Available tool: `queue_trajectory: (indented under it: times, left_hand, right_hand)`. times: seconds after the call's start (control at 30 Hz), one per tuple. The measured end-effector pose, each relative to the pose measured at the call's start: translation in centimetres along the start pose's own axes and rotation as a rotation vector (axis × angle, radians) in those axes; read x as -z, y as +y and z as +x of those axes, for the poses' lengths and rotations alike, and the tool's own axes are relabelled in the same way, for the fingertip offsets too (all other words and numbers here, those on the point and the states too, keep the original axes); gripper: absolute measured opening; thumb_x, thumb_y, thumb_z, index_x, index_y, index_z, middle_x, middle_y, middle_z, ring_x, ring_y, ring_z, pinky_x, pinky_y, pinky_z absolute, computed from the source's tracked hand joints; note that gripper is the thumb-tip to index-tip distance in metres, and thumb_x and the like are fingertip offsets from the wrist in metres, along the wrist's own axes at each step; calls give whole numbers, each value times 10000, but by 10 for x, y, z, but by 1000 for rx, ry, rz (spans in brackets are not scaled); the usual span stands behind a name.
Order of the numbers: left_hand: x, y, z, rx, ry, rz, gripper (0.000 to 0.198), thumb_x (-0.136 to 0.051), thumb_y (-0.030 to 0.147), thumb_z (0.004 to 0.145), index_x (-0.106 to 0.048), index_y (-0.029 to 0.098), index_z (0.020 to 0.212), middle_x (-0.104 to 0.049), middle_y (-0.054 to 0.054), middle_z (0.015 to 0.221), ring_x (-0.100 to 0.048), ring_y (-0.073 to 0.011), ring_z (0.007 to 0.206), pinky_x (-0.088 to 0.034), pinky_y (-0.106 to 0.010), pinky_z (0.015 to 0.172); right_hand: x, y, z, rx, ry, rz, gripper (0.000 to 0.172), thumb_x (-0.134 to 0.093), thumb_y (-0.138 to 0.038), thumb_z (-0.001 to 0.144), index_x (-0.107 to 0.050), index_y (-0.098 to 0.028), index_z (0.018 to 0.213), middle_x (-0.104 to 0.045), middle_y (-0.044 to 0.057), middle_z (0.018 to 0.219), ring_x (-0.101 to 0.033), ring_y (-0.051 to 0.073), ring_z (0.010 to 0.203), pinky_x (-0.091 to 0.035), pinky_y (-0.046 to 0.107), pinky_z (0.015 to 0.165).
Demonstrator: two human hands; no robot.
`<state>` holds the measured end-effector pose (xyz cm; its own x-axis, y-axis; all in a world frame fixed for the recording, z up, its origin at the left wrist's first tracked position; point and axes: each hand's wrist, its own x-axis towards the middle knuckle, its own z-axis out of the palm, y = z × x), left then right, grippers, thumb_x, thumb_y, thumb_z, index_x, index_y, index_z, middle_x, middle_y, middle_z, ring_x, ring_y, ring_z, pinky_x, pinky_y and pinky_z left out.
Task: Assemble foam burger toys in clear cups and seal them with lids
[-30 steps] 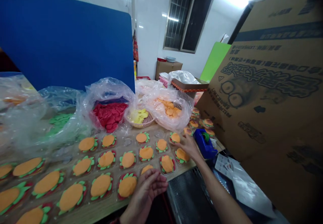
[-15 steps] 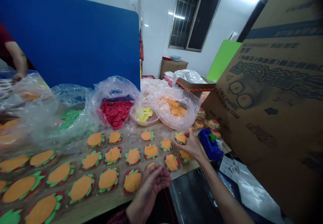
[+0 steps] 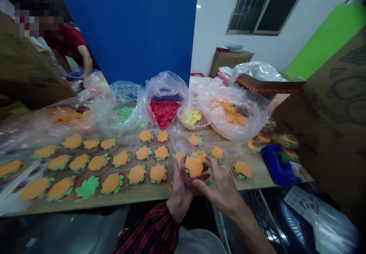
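In front of me, just above the table's front edge, my left hand (image 3: 182,193) holds a toy hamburger (image 3: 194,166) in a clear plastic tray. An orange bun disc tops it, with green and red layers showing beneath. My right hand (image 3: 223,189) grips it from the right, thumb low and fingers at its upper right edge. A second orange bun (image 3: 200,155) shows just behind it, partly covered; whether it is touching cannot be made out. Rows of similar burgers (image 3: 136,174) in clear trays lie to the left. One of them has a green leaf piece (image 3: 87,187) on top.
Behind the rows stand plastic bags of green (image 3: 125,113), red (image 3: 165,113) and orange pieces (image 3: 232,113), plus a basket (image 3: 197,126) with yellow pieces. A blue tape dispenser (image 3: 276,166) and large carton (image 3: 337,105) stand right. Another person (image 3: 68,42) works at far left.
My right hand has come back from the right side of the table to meet my left. Both hands now hold a burger. The view has swung left.
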<state>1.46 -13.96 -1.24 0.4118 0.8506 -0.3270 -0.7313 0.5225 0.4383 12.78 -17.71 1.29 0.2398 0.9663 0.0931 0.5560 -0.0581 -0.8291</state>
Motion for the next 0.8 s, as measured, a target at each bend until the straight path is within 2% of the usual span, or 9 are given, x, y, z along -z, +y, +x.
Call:
queue_trajectory:
  times: [0.07, 0.13, 0.2, 0.3, 0.37, 0.47, 0.57, 0.67, 0.8]
  left_hand:
    - [4, 14, -4, 39, 44, -9, 554, -459, 644, 750, -617, 181, 1011, -693, -76, 850, -643, -254, 847, -492, -422, 796]
    - [6, 26, -8, 120, 36, -38, 587, -475, 659, 729, -625, 143, 964, -689, -99, 793, -645, -265, 802, -496, -432, 760]
    - [6, 34, -13, 220, 10, -87, 613, -476, 669, 720, -626, 114, 932, -682, -119, 775, -642, -265, 777, -495, -430, 735]
    - [9, 38, -19, 319, 22, -130, 563, -489, 631, 738, -620, 106, 894, -678, -119, 773, -638, -244, 725, -498, -375, 653]
    - [12, 37, -20, 335, 56, -135, 508, -500, 595, 753, -614, 118, 885, -675, -99, 755, -633, -229, 674, -480, -327, 575]
    - [17, 37, -18, 304, 128, -146, 466, -489, 576, 772, -599, 135, 876, -660, -66, 705, -619, -208, 600, -445, -288, 506]
    - [21, 39, -14, 272, 153, -161, 473, -478, 590, 774, -589, 144, 884, -647, -51, 676, -610, -195, 582, -436, -278, 498]
    - [22, 40, -9, 288, 104, -175, 506, -457, 605, 778, -589, 144, 939, -659, -57, 723, -609, -192, 606, -438, -286, 516]
    - [21, 40, -5, 377, 22, -212, 500, -417, 582, 811, -596, 129, 927, -663, -67, 733, -604, -183, 595, -418, -274, 505]
  right_hand:
    - [2, 5, 11, -13, -36, 116, 557, -719, -458, 625, -562, -230, 1108, -671, 85, 1016, -592, 304, 990, -426, 467, 875]
    - [0, 14, 29, -47, -45, 313, 461, -699, -465, 652, -590, -211, 1020, -677, 80, 997, -612, 260, 968, -448, 419, 873]
    - [-7, 22, 50, -145, -90, 558, 434, -690, -493, 654, -603, -192, 953, -685, 79, 958, -635, 227, 910, -479, 376, 834]
    - [-21, 27, 78, -326, -267, 822, 409, -694, -490, 651, -632, -174, 904, -699, 65, 847, -656, 194, 764, -508, 348, 750]
    - [-25, 24, 87, -340, -375, 881, 360, -722, -415, 643, -654, -170, 898, -701, 59, 849, -652, 175, 734, -512, 328, 734]
    - [-24, 16, 86, -202, -438, 848, 360, -748, -310, 637, -659, -200, 968, -690, 51, 973, -643, 180, 874, -502, 315, 800]
    - [-18, 9, 68, 19, -398, 689, 337, -702, -284, 709, -629, -246, 1035, -655, 43, 1094, -597, 211, 1031, -498, 350, 855]
    - [-13, 10, 46, 319, -321, 426, 273, -574, -211, 820, -596, -261, 1087, -620, 48, 1158, -572, 210, 1081, -483, 378, 912]
    - [-14, 18, 26, 686, -232, 156, 392, -465, -61, 845, -526, -257, 1178, -601, 65, 1172, -513, 209, 1161, -437, 412, 981]
